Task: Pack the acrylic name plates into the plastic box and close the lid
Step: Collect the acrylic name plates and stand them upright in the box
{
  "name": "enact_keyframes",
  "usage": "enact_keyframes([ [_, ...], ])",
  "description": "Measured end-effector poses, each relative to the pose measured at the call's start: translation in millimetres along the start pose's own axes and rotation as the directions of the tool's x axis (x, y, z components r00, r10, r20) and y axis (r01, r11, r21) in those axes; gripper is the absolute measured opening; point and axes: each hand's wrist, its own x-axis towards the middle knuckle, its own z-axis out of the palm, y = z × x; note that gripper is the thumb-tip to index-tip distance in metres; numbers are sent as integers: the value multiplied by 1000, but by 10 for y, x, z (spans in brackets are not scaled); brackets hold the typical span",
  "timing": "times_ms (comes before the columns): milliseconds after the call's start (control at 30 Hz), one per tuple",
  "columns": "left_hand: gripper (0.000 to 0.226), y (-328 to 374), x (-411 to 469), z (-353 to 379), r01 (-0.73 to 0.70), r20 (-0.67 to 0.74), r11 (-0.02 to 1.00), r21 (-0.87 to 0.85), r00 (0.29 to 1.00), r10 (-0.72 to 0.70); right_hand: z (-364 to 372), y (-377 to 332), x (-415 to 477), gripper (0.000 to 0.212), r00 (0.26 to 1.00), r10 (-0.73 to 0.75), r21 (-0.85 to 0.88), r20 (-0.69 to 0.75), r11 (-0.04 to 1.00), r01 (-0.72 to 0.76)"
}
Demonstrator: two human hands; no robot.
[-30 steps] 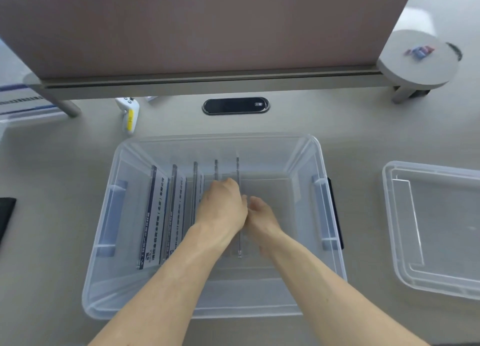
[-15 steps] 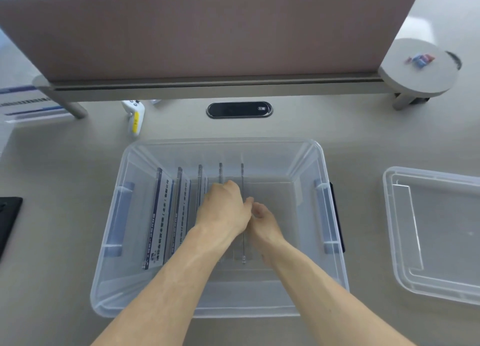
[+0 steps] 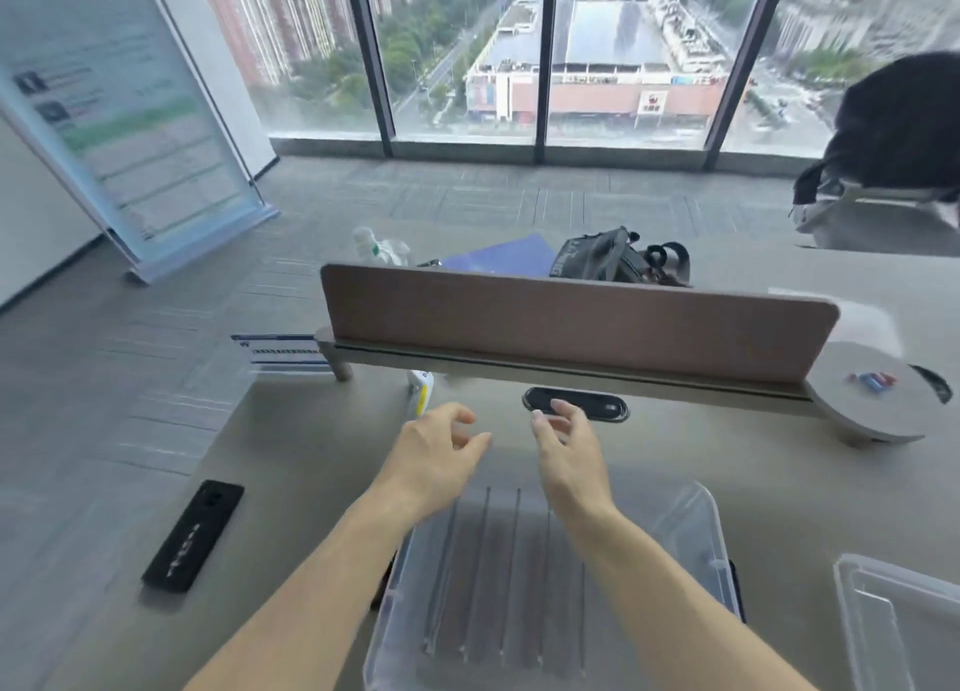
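Head view looks up across the desk, and both hands hang in mid-frame above the far rim of the plastic box (image 3: 691,529). Left hand (image 3: 434,459) is loosely spread, fingers curled, holding nothing. Right hand (image 3: 569,454) is spread too, fingertips bent, also empty. Down in the lower centre, the acrylic name plates (image 3: 488,576) stand on edge in a row inside the clear box, blurred; any print on them can't be read. Lid (image 3: 898,633) lies off the box at the lower right corner, flat on the tabletop (image 3: 311,462). Black phone (image 3: 193,534) at lower left carries pale lettering, too smeared to read. Banner stand (image 3: 124,119) at upper left shows green bars and text, unreadable. Beyond the divider panel (image 3: 571,321), a dark bag (image 3: 597,259) shows pale lettering, illegible.
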Motion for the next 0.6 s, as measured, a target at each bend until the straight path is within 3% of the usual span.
enact_keyframes([
  [167, 35, -297, 219, -931, 4, -96, 996, -91, 995, -13, 750, -434, 0, 49, 988, -50, -13, 145, 999, 52],
  [367, 50, -1373, 836, -2047, 57, -194, 998, 5, 979, -55, 1946, -473, 193, 49, 976, -22, -74, 218, 996, 39],
  [600, 77, -2584, 1797, -3024, 121, -141, 990, 67, 984, -110, 3502, -391, 564, 68, 966, 102, -127, 236, 989, -74],
])
